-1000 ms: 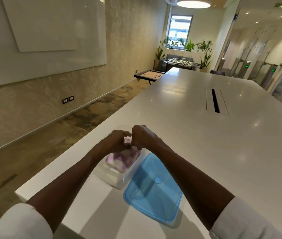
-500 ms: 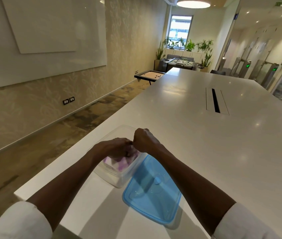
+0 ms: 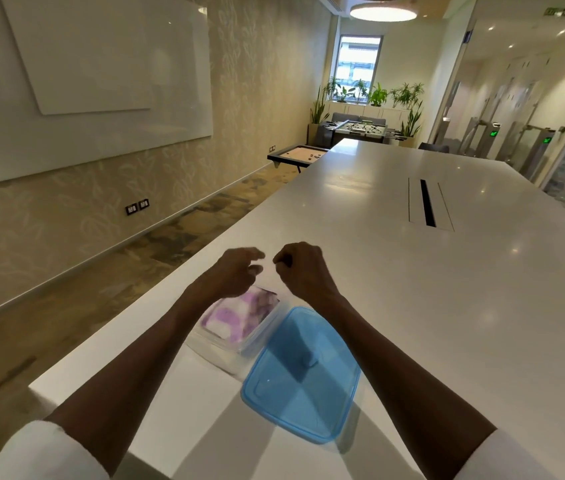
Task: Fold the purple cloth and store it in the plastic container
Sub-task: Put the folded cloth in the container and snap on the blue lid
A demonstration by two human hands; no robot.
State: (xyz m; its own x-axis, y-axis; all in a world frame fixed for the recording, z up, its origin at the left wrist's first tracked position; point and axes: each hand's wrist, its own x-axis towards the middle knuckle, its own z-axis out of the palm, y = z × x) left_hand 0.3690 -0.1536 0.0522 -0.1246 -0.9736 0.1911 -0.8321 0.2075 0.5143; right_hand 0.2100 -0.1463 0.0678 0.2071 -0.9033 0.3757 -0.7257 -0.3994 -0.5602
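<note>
The folded purple and white cloth (image 3: 239, 315) lies inside the clear plastic container (image 3: 220, 355) near the table's left edge. My left hand (image 3: 236, 273) hovers just above the container's far end, its fingers loosely curled and apart, holding nothing. My right hand (image 3: 303, 270) is beside it, above the container's far right corner, its fingers curled into a loose fist with nothing visible in it. A blue lid (image 3: 303, 375) lies flat on the table, right up against the container's right side.
The long white table (image 3: 447, 306) stretches far ahead, with a cable slot (image 3: 428, 202) set in its middle. Its left edge drops to a carpeted floor (image 3: 84, 299) beside the container. A game table (image 3: 296, 155) stands further along the wall.
Both hands have lifted off the cloth and risen a little above the container. The cloth now lies uncovered inside it.
</note>
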